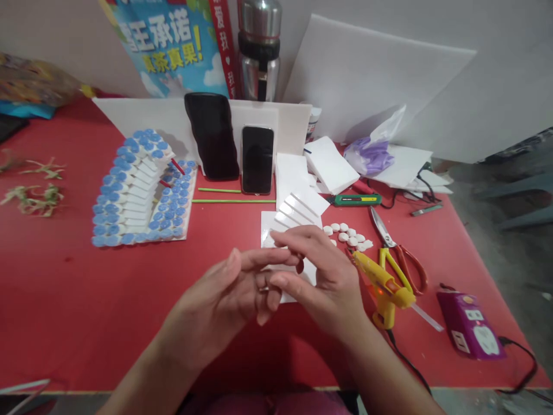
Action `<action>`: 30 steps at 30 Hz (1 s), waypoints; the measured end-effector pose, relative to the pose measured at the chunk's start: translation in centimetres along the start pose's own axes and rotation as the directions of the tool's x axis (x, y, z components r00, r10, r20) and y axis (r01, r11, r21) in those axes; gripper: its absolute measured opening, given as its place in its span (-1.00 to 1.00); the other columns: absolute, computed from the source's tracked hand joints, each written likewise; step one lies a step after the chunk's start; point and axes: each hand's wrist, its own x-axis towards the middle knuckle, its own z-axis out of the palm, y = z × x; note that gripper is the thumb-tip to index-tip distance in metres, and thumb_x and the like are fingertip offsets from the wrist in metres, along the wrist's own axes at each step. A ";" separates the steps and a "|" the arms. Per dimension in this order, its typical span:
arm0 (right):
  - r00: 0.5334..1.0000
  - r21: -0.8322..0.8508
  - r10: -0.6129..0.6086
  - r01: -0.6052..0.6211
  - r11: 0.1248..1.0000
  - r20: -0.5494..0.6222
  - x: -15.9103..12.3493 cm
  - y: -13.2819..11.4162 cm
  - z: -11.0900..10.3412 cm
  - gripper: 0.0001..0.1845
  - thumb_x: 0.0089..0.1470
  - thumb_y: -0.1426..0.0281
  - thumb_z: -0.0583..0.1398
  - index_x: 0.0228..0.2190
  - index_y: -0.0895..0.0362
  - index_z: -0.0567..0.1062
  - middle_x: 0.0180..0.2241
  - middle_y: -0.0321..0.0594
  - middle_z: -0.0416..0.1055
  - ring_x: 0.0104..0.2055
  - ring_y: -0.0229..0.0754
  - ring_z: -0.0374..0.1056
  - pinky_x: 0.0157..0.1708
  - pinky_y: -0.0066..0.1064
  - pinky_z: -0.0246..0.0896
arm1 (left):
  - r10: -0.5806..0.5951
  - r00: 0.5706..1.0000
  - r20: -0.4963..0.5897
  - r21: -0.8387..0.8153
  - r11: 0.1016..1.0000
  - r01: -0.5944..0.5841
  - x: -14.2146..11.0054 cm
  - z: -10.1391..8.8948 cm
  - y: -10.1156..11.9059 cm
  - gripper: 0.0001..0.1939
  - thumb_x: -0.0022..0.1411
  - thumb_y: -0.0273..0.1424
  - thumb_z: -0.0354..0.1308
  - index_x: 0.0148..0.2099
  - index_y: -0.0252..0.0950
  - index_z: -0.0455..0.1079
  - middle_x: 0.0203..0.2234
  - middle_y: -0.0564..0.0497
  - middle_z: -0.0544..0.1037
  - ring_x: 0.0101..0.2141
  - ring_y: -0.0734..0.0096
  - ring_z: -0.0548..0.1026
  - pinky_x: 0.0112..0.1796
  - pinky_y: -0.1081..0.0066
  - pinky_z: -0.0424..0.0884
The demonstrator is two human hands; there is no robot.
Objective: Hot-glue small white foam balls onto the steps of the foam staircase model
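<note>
My left hand [233,288] is held palm up above the red table, fingers stretched out to the right, with a ring on one finger. My right hand [326,279] curves over those fingertips from the right. Its thumb and fingers are apart and touch the left fingers; no object shows between the hands. Below them lie white card pieces [268,226], partly covered by the hands. A white strip-like piece [298,210] with grey lines rests just beyond. Several small white round pieces [352,235] lie right of the right hand, near a yellow glue gun [384,285] with a glue stick.
At left stands a model covered in blue round pieces [142,196]. Two phones [211,135] lean on a white board. Green sticks [233,201], a green cutter [356,199], scissors [391,242] and a purple power socket [469,325] lie around. A metal flask [259,52] stands behind.
</note>
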 end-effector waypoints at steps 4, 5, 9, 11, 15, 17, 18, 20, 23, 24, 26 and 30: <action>0.997 0.127 0.070 -0.064 0.990 -0.043 -0.2 -0.2 0.7 -0.78 0.26 0.47 0.30 -0.12 -0.02 0.71 -0.26 -0.22 0.62 -0.16 -0.15 0.56 -0.20 -0.30 0.54 | -0.098 0.995 0.027 -0.279 0.955 0.101 0.4 0.1 -2.7 -0.66 0.33 -0.05 0.27 -0.12 -0.19 0.69 -0.54 -0.01 0.44 -0.57 0.54 0.24 -0.60 0.59 0.21; 0.995 0.142 0.073 -0.064 0.988 -0.063 -0.3 -0.2 0.8 -0.77 0.27 0.49 0.28 -0.14 -0.02 0.72 -0.29 -0.23 0.63 -0.18 -0.15 0.56 -0.19 -0.28 0.53 | -0.099 0.994 0.044 -0.315 0.943 0.108 0.6 0.0 -3.4 -0.69 0.34 -0.09 0.28 -0.13 -0.19 0.69 -0.53 0.00 0.44 -0.57 0.56 0.23 -0.59 0.61 0.22; 0.978 0.172 0.124 -0.095 0.980 -0.170 -0.7 -0.2 1.0 -0.78 0.27 0.49 0.26 -0.30 0.03 0.73 -0.37 -0.25 0.63 -0.26 -0.18 0.53 -0.20 -0.29 0.49 | -0.031 0.995 0.093 -0.301 0.952 0.058 0.9 -0.1 -5.3 -0.72 0.36 -0.17 0.27 -0.01 -0.18 0.67 -0.49 -0.02 0.45 -0.49 0.52 0.33 -0.52 0.62 0.26; 0.956 0.197 0.188 -0.144 0.970 -0.227 -0.8 -0.2 1.0 -0.76 0.28 0.47 0.26 -0.40 0.06 0.70 -0.42 -0.27 0.59 -0.32 -0.21 0.50 -0.26 -0.34 0.46 | 0.020 0.995 0.099 -0.219 0.976 0.002 0.9 -0.2 -5.9 -0.67 0.36 -0.22 0.28 0.11 -0.15 0.63 -0.48 -0.02 0.46 -0.45 0.48 0.36 -0.48 0.59 0.28; 0.926 0.261 0.265 -0.195 0.945 -0.269 -0.8 0.1 0.4 -0.77 0.26 0.42 0.30 -0.46 0.07 0.66 -0.47 -0.30 0.54 -0.39 -0.24 0.45 -0.34 -0.38 0.42 | 0.075 0.991 0.108 -0.103 0.993 -0.063 0.8 -1.0 -6.5 -0.52 0.27 -0.12 0.37 0.19 -0.14 0.58 -0.29 -0.08 0.54 -0.44 0.50 0.34 -0.48 0.55 0.28; 0.916 0.318 0.294 -0.202 0.926 -0.274 -0.9 0.1 0.0 -0.79 0.19 0.41 0.36 -0.50 0.07 0.63 -0.50 -0.31 0.52 -0.41 -0.24 0.43 -0.37 -0.38 0.40 | 0.101 0.989 0.106 -0.093 0.991 -0.092 0.9 -1.5 -6.5 -0.36 0.09 0.05 0.46 0.14 -0.16 0.60 -0.14 -0.11 0.54 -0.46 0.54 0.32 -0.54 0.54 0.23; 0.913 0.348 0.307 -0.206 0.915 -0.268 -1.0 0.1 -0.2 -0.78 0.15 0.40 0.40 -0.53 0.07 0.61 -0.52 -0.32 0.50 -0.42 -0.24 0.42 -0.38 -0.39 0.39 | 0.112 0.989 0.094 -0.086 0.991 -0.104 1.0 -1.7 -6.5 -0.29 -0.01 0.11 0.49 0.10 -0.16 0.61 -0.12 -0.10 0.52 -0.48 0.57 0.32 -0.55 0.54 0.21; 0.918 0.400 0.330 -0.224 0.889 -0.219 -1.3 -0.3 -0.5 -0.72 0.13 0.39 0.41 -0.58 0.07 0.57 -0.56 -0.33 0.47 -0.46 -0.26 0.40 -0.42 -0.40 0.38 | 0.141 0.987 0.074 -0.068 0.988 -0.136 1.3 -2.0 -6.2 -0.23 -0.17 0.17 0.52 0.02 -0.15 0.62 -0.20 -0.03 0.50 -0.54 0.64 0.28 -0.57 0.56 0.16; 0.946 0.430 0.304 -0.232 0.872 -0.107 -1.9 -1.2 -0.3 -0.65 0.26 0.36 0.32 -0.58 0.08 0.58 -0.57 -0.33 0.46 -0.52 -0.30 0.38 -0.47 -0.44 0.39 | 0.185 0.982 0.047 -0.002 0.983 -0.185 1.6 -2.2 -5.8 -0.20 -0.22 0.20 0.51 0.00 -0.15 0.60 -0.31 0.02 0.49 -0.58 0.67 0.26 -0.59 0.59 0.16; 0.957 0.423 0.282 -0.228 0.877 -0.068 -2.0 -1.6 -0.2 -0.69 0.30 0.37 0.28 -0.50 0.07 0.64 -0.52 -0.32 0.50 -0.53 -0.32 0.38 -0.47 -0.45 0.41 | 0.192 0.981 0.034 0.034 0.981 -0.193 1.6 -2.3 -5.6 -0.19 -0.23 0.19 0.52 0.03 -0.14 0.59 -0.34 0.03 0.49 -0.57 0.64 0.29 -0.57 0.58 0.21; 0.976 0.373 0.217 -0.203 0.905 0.004 -2.3 -2.3 0.2 -0.76 0.36 0.42 0.20 -0.24 0.03 0.71 -0.36 -0.28 0.61 -0.45 -0.31 0.47 -0.37 -0.42 0.50 | 0.208 0.978 -0.019 0.140 0.969 -0.203 1.5 -2.3 -5.3 -0.18 -0.21 0.13 0.56 0.08 -0.10 0.56 -0.39 0.05 0.50 -0.52 0.53 0.38 -0.50 0.53 0.34; 0.993 0.190 0.048 -0.068 0.979 0.108 -2.9 -3.1 0.6 -0.72 0.37 0.44 0.19 0.01 0.07 0.65 -0.08 -0.15 0.68 -0.03 -0.16 0.60 -0.01 -0.31 0.54 | 0.412 0.901 -0.137 0.556 0.785 -0.274 0.9 -2.0 -4.1 -0.58 0.04 -0.12 0.53 -0.05 -0.11 0.62 -0.36 0.02 0.59 -0.44 0.37 0.49 -0.42 0.44 0.43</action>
